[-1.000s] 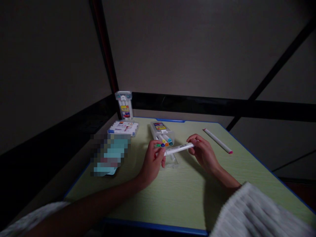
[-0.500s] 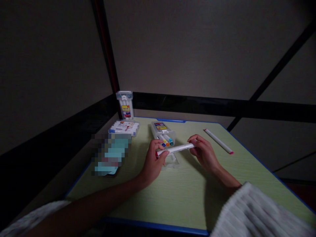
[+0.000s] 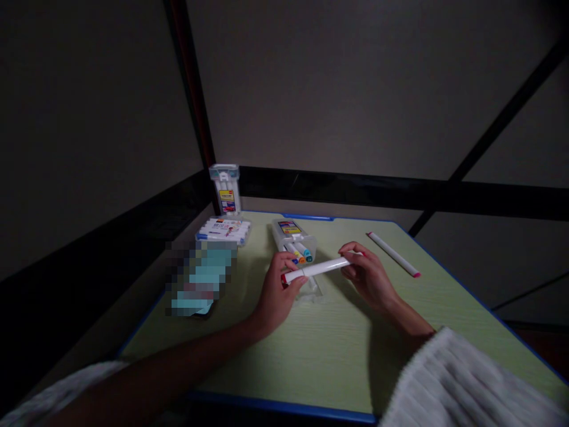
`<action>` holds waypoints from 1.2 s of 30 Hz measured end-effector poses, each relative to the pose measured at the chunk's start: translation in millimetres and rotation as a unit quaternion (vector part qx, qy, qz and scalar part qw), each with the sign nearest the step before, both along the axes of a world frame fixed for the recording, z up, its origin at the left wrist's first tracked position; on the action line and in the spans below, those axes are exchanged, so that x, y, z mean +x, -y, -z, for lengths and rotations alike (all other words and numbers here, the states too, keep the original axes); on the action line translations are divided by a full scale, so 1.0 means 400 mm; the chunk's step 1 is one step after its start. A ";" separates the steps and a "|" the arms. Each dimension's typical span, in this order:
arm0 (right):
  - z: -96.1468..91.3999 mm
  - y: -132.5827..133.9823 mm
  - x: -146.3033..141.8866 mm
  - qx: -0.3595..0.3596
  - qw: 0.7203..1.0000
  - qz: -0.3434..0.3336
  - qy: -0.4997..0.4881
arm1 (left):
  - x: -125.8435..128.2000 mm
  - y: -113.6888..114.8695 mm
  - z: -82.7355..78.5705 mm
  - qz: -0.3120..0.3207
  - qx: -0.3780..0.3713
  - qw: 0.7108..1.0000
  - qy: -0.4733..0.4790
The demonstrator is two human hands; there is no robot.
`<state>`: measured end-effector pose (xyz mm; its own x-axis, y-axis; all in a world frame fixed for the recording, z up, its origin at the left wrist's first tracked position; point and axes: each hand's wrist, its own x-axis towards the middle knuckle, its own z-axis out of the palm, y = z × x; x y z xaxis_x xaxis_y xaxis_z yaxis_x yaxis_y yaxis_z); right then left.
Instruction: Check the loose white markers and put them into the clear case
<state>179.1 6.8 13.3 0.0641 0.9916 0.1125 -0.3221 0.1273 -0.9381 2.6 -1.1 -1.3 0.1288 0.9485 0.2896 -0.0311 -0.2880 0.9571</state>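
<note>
A white marker (image 3: 317,268) with a red end cap is held level above the pale green desk (image 3: 338,344). My left hand (image 3: 278,293) pinches its red-capped left end. My right hand (image 3: 367,276) grips its right end with curled fingers. Just behind the marker lies a clear plastic marker case (image 3: 293,237), open toward me, with several coloured marker ends showing. A clear lid piece (image 3: 311,290) lies on the desk under the marker, partly hidden by my left hand.
A second white marker with a pink tip (image 3: 393,254) lies at the right of the desk. A flat pack of markers (image 3: 224,230) and an upright pack (image 3: 225,190) stand at the back left. A blurred teal object (image 3: 200,279) lies at the left edge.
The marker has slid a little to the left through my hands, so its red end now shows beyond my left fingers. Both hands stayed almost in place.
</note>
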 end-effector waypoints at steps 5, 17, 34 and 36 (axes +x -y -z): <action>0.002 -0.001 0.001 0.000 1.000 -0.003 0.001 | 0.004 0.001 0.002 0.008 -0.003 1.000 0.010; 0.006 -0.004 0.000 -0.008 1.000 0.018 0.021 | 0.005 0.007 0.002 0.018 -0.018 1.000 0.011; 0.004 -0.004 0.003 0.012 0.998 0.056 0.004 | 0.005 0.003 -0.004 0.015 -0.014 1.000 -0.004; 0.000 -0.002 0.002 0.019 0.998 0.054 -0.001 | 0.004 0.004 -0.005 0.021 -0.003 1.000 -0.014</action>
